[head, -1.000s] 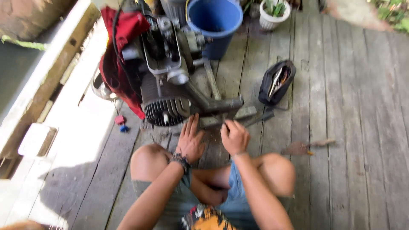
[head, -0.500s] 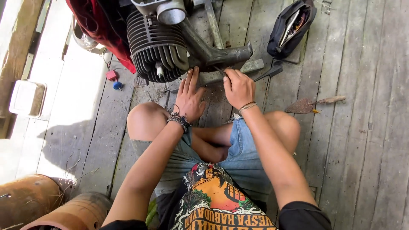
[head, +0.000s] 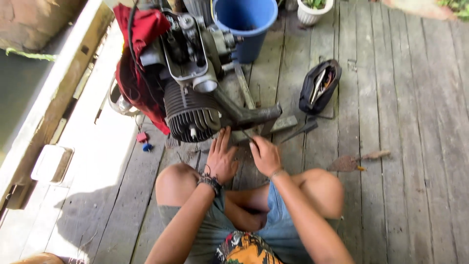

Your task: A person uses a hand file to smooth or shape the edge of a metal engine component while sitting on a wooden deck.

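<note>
1. The person sits cross-legged on the weathered plank deck (head: pixel 391 205), knees spread, both forearms reaching away from the body toward an old engine (head: pixel 195 93) that stands at the far centre-left.
2. The left hand (head: pixel 221 159) lies palm-down with its fingers straight and spread apart, the tips just below the finned cylinder (head: pixel 188 117); a dark beaded bracelet (head: pixel 210 182) circles the wrist.
3. The right hand (head: pixel 265 155) is curled shut on a thin dark tool (head: pixel 246 137) (its kind is too small to tell), whose tip points at the engine's base.
4. A red cloth (head: pixel 139 58) drapes the engine's left side.
5. A blue bucket (head: pixel 244 24) stands beyond the engine.
6. An open black tool pouch (head: pixel 318 87) lies to the right, and a rusty trowel (head: pixel 354 161) rests nearer, right of the knee.
</note>
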